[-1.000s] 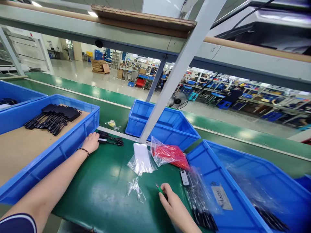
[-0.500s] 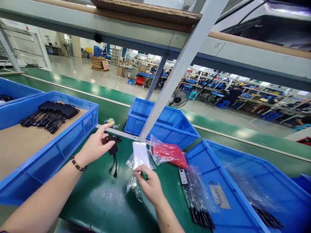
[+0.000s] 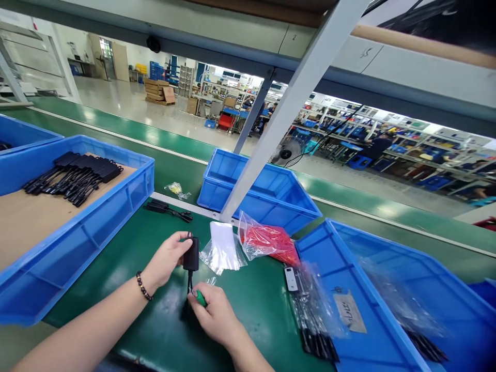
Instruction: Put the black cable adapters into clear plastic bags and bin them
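My left hand [image 3: 170, 256] is closed on a small black adapter box [image 3: 190, 253], held upright above the green mat with its short cables hanging down. At those cables is my right hand [image 3: 213, 310], its thumb and fingers pinched together around a green object [image 3: 200, 298], perhaps a tool handle; most of it is hidden by the fingers. The cables' lower ends show dark below the right fingertips. Just beyond the hands lies a stack of clear plastic bags [image 3: 225, 248]. More black adapters [image 3: 166, 209] rest on the mat near the metal strip.
At left, a blue bin [image 3: 96, 235] holds rows of black adapters. A bag of red pieces [image 3: 271, 240] and bagged black cabled items [image 3: 310, 310] lie at right, beside another blue bin [image 3: 360, 268]. A slanted white post [image 3: 279, 111] rises behind the bags.
My left hand has brought the adapter right and nearer. My right hand has moved from the clear bags down and left to the adapter's cables, still with the green object.
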Demonstrator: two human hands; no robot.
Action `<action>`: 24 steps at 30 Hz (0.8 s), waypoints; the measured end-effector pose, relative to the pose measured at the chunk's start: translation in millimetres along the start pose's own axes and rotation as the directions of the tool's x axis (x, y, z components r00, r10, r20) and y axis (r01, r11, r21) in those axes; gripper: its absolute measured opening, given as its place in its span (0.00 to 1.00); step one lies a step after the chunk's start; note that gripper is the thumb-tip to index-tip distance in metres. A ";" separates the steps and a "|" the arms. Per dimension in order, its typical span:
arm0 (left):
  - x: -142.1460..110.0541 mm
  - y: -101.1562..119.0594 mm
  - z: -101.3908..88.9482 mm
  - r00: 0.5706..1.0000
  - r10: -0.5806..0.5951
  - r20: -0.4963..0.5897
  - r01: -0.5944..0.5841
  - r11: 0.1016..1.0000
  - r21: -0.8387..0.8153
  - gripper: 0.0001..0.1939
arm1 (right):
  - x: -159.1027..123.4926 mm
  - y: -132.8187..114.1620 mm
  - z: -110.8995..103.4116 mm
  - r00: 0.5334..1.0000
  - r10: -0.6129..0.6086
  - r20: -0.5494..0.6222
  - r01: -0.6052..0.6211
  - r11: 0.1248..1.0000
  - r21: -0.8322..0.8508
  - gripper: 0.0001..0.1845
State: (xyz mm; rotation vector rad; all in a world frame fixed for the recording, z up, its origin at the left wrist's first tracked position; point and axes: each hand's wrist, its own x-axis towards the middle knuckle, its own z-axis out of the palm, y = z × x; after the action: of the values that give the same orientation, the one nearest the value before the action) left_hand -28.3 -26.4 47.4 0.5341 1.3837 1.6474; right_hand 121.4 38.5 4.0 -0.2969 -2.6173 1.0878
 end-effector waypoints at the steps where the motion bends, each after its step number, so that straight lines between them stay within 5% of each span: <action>1: -1.1 -8.1 3.0 0.998 -0.054 0.009 0.055 0.996 -0.076 0.21 | 0.2 0.1 0.2 1.000 0.008 -0.004 -0.008 1.000 0.002 0.13; 5: -4.6 -35.6 10.3 0.951 -0.274 0.146 0.305 0.908 -0.286 0.24 | -0.9 3.9 -7.3 0.997 0.063 -0.052 -0.057 0.992 0.110 0.09; 9: -4.9 -46.8 12.1 0.897 -0.361 0.253 0.431 0.841 -0.327 0.23 | -1.4 15.9 -24.2 0.964 0.195 -0.183 -0.170 0.975 0.145 0.09; 14: -4.6 -52.4 16.3 0.898 -0.343 0.276 0.423 0.843 -0.331 0.24 | 4.3 25.7 -33.1 0.938 0.161 -0.307 -0.180 0.983 -0.036 0.13; 24: -6.3 -60.5 20.8 0.895 -0.328 0.303 0.412 0.868 -0.276 0.23 | 12.9 27.4 -23.0 0.932 0.128 -0.338 -0.245 0.911 -0.331 0.17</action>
State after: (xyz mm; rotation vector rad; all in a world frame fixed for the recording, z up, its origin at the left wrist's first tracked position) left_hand 12.6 -21.6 -2.0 0.2399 0.9254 1.4003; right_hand 119.3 76.4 2.3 -0.7540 -2.5214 0.5302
